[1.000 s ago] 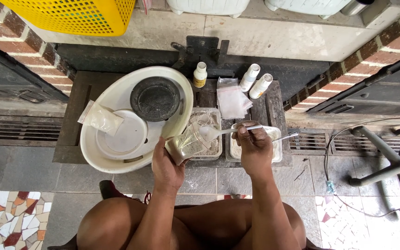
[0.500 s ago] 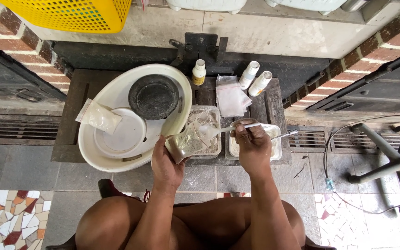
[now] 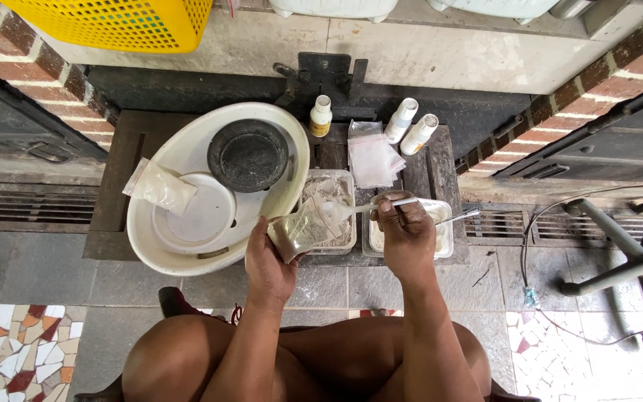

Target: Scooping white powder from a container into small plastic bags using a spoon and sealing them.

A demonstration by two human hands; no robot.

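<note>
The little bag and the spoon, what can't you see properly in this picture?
- Head view: the bottom of the small clear bag is wrapped by the left hand.
- The white spoon has its handle end under the right hand.
- The right tray is mostly covered by that hand, so its contents are unclear.
- The yellow basket is cut off by the top edge.
- The bottle labels are too small.

Both forearms bare, no sleeves in view. Left hand [image 3: 269, 260] and right hand [image 3: 405, 234]: no gloves, rings, or wrist wear visible. Knees and thighs bare at the near edge. One dark shoe [image 3: 176, 301] shows near the left knee.
</note>
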